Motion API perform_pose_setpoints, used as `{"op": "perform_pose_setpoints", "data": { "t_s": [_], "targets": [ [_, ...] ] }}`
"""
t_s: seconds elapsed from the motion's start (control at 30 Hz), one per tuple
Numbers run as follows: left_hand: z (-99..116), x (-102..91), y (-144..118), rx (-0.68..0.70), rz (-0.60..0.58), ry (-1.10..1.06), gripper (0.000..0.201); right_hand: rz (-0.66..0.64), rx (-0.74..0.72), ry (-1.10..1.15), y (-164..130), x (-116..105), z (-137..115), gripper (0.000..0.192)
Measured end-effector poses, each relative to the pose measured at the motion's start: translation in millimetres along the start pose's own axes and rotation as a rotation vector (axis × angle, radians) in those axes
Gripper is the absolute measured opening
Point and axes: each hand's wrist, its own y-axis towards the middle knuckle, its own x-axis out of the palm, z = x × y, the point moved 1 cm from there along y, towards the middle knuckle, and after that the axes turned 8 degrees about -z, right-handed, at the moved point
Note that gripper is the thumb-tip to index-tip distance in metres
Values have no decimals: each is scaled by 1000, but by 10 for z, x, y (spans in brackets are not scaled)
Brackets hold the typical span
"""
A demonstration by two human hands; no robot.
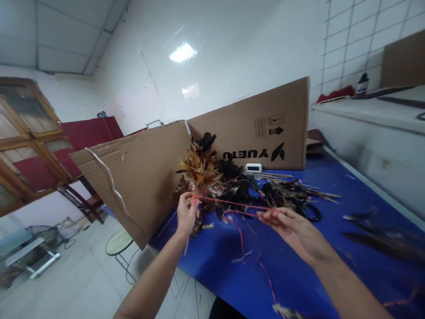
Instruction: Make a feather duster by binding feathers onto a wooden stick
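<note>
A white wall point(232, 53) rises behind a blue worktop point(232, 261), where a printed cardboard panel point(239, 119), its YUETU lettering upside down, meets a plain cardboard panel point(146, 173) at a corner. Dark loose feathers point(282, 192) spread across the worktop to the right of that corner, and in front of it the brown-and-black feather bundle point(201, 170) slants upward, dark tips uppermost. The two hands are well apart: the left hand point(187, 212) has thumb and fingers pinched at the bundle's lower end, while the right hand point(295, 228), palm partly turned up, clamps string between thumb and fingers. A small white device point(253, 167) with a dark screen sits near the printed panel's foot. Thinnest is the red string point(237, 204), stretched nearly straight between the hands, with a slacker strand below.
</note>
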Motion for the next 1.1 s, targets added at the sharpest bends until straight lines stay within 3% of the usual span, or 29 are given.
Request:
{"op": "perform_pose_setpoints", "data": {
  "t_s": [0.1,0.23,0.37,0.43,0.53,0.67,0.77,0.87,1.0,1.1],
  "targets": [
    [-92,151,65,-62,-54,-160,42,52,-6,59,-53,-78,-84,10],
    [-144,306,91,-136,-126,-328,35,110,81,-33,-159,-234,-152,12],
    [-164,413,78,-181,-112,-346,31,172,254,-401,-233,-421,-134,23],
    [-170,466,49,-196,-131,-321,33,201,224,-646,-213,-452,-101,35],
    [-168,560,-26,-203,-187,-311,36,207,43,-914,-109,-313,-25,56],
    [-134,705,-155,-229,-248,-339,33,159,-89,-1084,119,114,113,75],
    [-89,793,-235,-274,-285,-378,32,103,-139,-1006,291,379,223,83],
    [-42,834,-276,-286,-315,-398,33,-70,-75,-756,369,493,338,70],
    [-31,839,-281,-267,-325,-393,32,-199,162,-567,252,466,416,33],
    [-78,853,-277,-278,-336,-376,32,-187,247,-518,75,380,365,32]
  ]
}}
